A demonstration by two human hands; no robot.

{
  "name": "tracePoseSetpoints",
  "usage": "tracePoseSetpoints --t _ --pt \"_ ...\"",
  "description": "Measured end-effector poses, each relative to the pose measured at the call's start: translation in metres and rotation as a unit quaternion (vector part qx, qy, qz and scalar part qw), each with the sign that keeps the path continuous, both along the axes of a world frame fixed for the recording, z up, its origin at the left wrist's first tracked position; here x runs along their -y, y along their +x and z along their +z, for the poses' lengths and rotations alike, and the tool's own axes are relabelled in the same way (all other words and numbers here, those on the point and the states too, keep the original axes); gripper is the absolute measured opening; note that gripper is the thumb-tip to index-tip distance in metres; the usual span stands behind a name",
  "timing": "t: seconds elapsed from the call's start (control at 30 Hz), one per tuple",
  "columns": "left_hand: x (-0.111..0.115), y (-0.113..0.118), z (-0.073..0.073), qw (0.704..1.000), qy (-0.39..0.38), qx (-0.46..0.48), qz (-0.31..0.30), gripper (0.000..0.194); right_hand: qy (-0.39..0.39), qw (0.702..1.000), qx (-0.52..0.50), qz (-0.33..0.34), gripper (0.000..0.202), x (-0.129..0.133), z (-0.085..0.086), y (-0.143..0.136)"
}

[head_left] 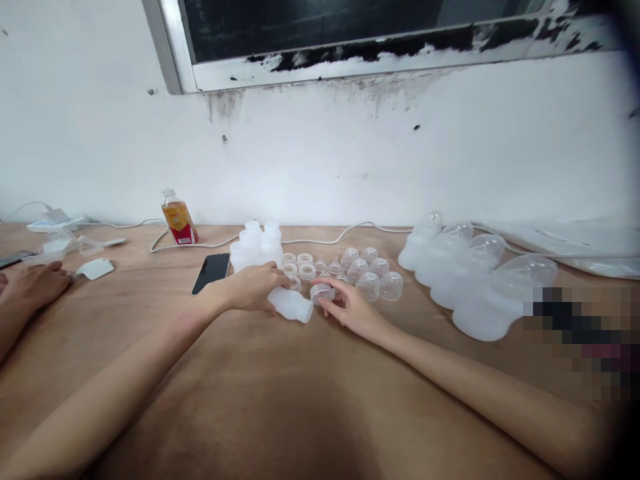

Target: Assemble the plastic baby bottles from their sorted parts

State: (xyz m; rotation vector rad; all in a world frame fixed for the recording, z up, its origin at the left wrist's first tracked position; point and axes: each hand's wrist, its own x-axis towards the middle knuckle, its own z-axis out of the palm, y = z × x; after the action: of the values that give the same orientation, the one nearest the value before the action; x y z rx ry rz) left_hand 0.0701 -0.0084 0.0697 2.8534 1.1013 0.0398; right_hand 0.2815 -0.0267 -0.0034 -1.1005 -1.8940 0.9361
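Bottle [291, 305] tips sideways in the grasp of the left hand [253, 287] in the head view, low over the surface [210, 373], its neck near the clear ring-like piece [321, 293] that the right hand [355, 310] pinches. A loose grip could let either slip; a careless right-hand sweep could topple the clear domes [369, 287] just behind.

The left hand [255, 287] hides part of its bottle [293, 305]. The label's [180, 222] print is too small to read. The top edge cuts the window [320, 30], the left edge a co-worker's arm [13, 321]. A patch [587, 340] at right is pixelated.
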Motion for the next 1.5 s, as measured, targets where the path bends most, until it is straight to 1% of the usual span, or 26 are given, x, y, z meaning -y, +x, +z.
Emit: tracePoseSetpoints --t 0.07,0.13,0.2,0.27,0.33,0.37,0.43,0.5,0.57,0.67,0.73,0.8,0.87,0.93,1.07,1.13,1.2,1.27,1.33,1.4,1.5 --pt "0.000 0.001 0.001 0.999 -0.002 0.041 0.019 0.035 -0.009 0.999 -0.042 0.007 0.034 0.000 -0.001 0.002" --pt "0.001 0.004 0.000 0.993 -0.013 0.111 0.039 0.036 -0.011 0.993 -0.121 0.008 0.034 0.000 -0.002 0.003" --pt "0.005 0.011 -0.005 0.980 -0.026 0.190 0.058 0.037 -0.009 0.979 -0.204 -0.002 0.034 -0.002 -0.003 0.004" --pt "0.009 0.020 -0.014 0.966 -0.033 0.238 0.090 0.037 -0.012 0.966 -0.260 -0.015 0.037 -0.003 -0.004 0.003" --pt "0.014 0.026 -0.023 0.962 -0.037 0.240 0.123 0.038 -0.013 0.958 -0.285 -0.028 0.038 -0.005 -0.004 0.002" --pt "0.015 0.028 -0.027 0.963 -0.041 0.235 0.129 0.039 -0.013 0.957 -0.288 -0.033 0.036 -0.005 -0.004 0.001" --pt "0.015 0.029 -0.033 0.963 -0.049 0.237 0.121 0.040 -0.009 0.958 -0.285 -0.036 0.032 -0.004 -0.003 0.001" --pt "0.014 0.028 -0.036 0.962 -0.057 0.250 0.097 0.041 0.003 0.961 -0.275 -0.039 0.031 -0.004 -0.003 0.001" --pt "0.012 0.026 -0.036 0.962 -0.054 0.254 0.088 0.039 0.026 0.964 -0.260 -0.047 0.034 -0.004 0.000 0.001" --pt "0.012 0.026 -0.034 0.965 -0.029 0.237 0.106 0.036 0.061 0.966 -0.244 -0.064 0.047 -0.005 0.007 0.002" --pt "0.013 0.026 -0.033 0.969 -0.021 0.220 0.112 0.035 0.072 0.967 -0.237 -0.061 0.048 -0.005 0.014 0.003" --pt "0.011 0.025 -0.033 0.971 -0.028 0.215 0.100 0.035 0.066 0.974 -0.217 -0.026 0.043 -0.006 0.020 0.006" --pt "0.008 0.024 -0.034 0.972 -0.040 0.217 0.083 0.036 0.044 0.981 -0.189 0.020 0.035 -0.007 0.024 0.009" --pt "0.006 0.023 -0.034 0.974 -0.041 0.209 0.072 0.035 0.024 0.984 -0.172 0.049 0.030 -0.009 0.026 0.013" --pt "0.006 0.024 -0.030 0.987 -0.008 0.155 0.050 0.032 0.021 0.985 -0.147 0.083 0.031 -0.013 0.033 0.022" --pt "0.008 0.024 -0.028 0.991 0.014 0.128 0.045 0.032 0.033 0.992 -0.086 0.085 0.034 -0.015 0.039 0.028" --pt "0.008 0.023 -0.027 0.993 0.028 0.103 0.041 0.033 0.054 0.995 -0.002 0.084 0.039 -0.015 0.043 0.034" --pt "0.008 0.021 -0.028 0.996 0.034 0.078 0.036 0.035 0.087 0.987 0.082 0.109 0.041 -0.016 0.045 0.038" --pt "0.006 0.018 -0.031 0.997 0.025 0.064 0.032 0.036 0.134 0.970 0.138 0.150 0.038 -0.016 0.044 0.040" --pt "0.003 0.015 -0.033 0.997 0.004 0.067 0.028 0.038 0.174 0.956 0.160 0.174 0.032 -0.015 0.042 0.039" --pt "0.000 0.012 -0.032 0.994 -0.056 0.090 0.016 0.039 0.191 0.955 0.155 0.165 0.031 -0.016 0.039 0.037"
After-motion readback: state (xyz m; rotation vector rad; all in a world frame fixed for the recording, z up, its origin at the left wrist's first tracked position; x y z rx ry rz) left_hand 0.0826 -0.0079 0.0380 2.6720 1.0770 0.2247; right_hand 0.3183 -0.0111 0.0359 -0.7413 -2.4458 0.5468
